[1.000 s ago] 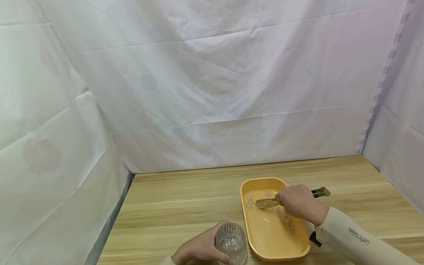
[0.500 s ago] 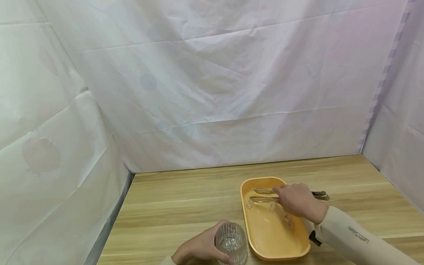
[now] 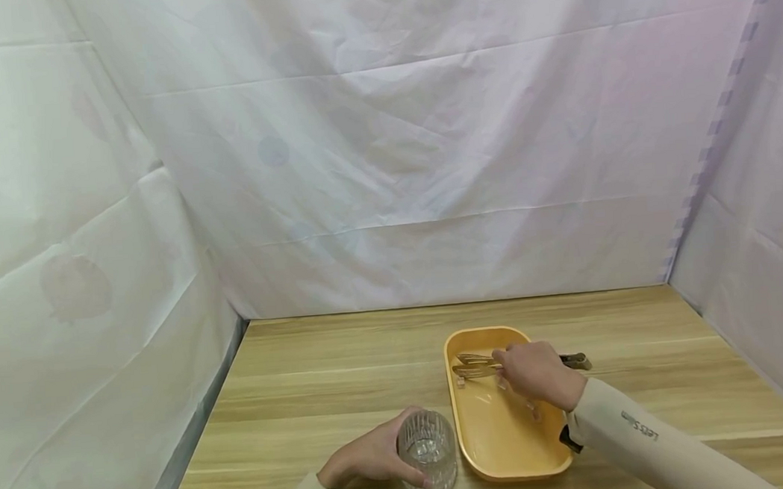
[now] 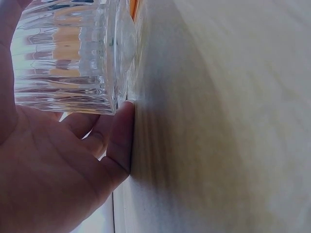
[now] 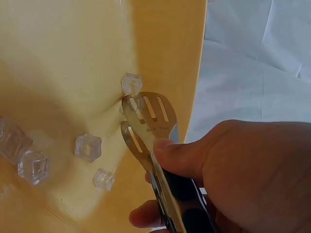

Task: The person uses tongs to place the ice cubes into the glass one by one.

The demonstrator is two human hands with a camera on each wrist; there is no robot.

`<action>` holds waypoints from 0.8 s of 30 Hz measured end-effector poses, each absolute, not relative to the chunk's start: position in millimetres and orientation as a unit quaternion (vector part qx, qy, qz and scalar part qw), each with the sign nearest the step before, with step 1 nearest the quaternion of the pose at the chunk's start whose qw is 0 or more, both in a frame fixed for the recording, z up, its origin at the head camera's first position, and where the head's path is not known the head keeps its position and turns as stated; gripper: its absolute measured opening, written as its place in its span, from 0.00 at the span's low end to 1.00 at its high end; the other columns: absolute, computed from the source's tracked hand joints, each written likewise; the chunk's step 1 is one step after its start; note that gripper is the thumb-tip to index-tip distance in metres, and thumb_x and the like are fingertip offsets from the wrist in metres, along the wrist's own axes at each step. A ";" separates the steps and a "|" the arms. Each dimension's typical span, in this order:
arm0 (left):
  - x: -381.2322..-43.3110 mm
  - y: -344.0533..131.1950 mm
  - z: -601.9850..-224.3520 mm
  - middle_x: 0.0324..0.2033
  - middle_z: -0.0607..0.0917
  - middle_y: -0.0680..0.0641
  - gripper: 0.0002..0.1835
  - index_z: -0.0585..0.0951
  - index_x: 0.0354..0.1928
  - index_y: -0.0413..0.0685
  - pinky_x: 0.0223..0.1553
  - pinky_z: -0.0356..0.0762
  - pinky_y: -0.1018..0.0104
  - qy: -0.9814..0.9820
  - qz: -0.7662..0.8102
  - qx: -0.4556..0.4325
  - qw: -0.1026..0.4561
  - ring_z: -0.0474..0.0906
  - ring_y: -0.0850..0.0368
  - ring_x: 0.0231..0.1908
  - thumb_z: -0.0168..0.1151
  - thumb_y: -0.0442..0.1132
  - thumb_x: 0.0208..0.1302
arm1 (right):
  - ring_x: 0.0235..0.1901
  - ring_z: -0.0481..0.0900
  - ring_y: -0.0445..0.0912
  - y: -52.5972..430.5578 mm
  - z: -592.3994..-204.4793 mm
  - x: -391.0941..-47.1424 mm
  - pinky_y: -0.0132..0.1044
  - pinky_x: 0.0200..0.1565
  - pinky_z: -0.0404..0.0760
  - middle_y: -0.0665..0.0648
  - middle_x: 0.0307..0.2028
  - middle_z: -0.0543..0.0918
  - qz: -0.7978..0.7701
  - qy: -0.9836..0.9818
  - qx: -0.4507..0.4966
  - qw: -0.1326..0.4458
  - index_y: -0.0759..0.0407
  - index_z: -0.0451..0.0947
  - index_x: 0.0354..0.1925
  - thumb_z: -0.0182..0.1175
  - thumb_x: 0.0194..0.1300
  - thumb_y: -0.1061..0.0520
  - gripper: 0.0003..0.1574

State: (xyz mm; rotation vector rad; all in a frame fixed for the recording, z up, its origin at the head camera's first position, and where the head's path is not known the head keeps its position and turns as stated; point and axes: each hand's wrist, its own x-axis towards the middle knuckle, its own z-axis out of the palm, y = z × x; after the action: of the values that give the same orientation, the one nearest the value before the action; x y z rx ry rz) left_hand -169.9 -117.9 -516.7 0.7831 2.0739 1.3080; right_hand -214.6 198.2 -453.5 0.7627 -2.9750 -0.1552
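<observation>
A clear ribbed glass [image 3: 428, 455] stands on the table just left of an orange-yellow tray [image 3: 505, 447]. Around its side curl the thumb and fingers of my left hand [image 3: 380, 451]; the left wrist view shows fingers beside the glass's base [image 4: 119, 63]. My right hand [image 3: 539, 374] holds slotted metal tongs [image 3: 476, 369] over the tray, their tips near its left wall. In the right wrist view the tongs' heads [image 5: 151, 114] partly cover a clear cube, with another cube [image 5: 131, 83] just beyond the tips. Several more clear cubes [image 5: 88, 147] lie on the tray floor.
The wood-grain table [image 3: 320, 398] extends left of the glass and behind the tray. White cloth [image 3: 386, 162] hangs at the back and along both sides. The tray's raised rim [image 3: 454, 420] runs close beside the glass.
The tongs spread apart, then shifted left toward the tray's left wall, with their tips now nearer each other. My right hand moved left with them. My left hand and the glass stayed put.
</observation>
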 end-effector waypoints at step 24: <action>-169.1 -119.5 -517.7 0.57 0.76 0.57 0.43 0.66 0.65 0.65 0.59 0.69 0.64 0.774 0.489 0.293 0.275 0.72 0.60 0.59 0.80 0.43 0.48 | 0.12 0.56 0.37 208.4 -456.9 -205.7 0.32 0.15 0.61 0.44 0.12 0.65 -0.027 -0.939 0.317 0.131 0.48 0.74 0.18 0.68 0.58 0.53 0.16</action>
State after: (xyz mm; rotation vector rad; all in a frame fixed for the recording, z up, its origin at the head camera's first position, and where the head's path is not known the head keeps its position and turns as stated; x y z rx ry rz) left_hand -169.1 -119.5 -517.7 0.7888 2.0790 1.3154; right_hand -205.7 208.4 -456.9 0.9213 -2.7257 -0.0785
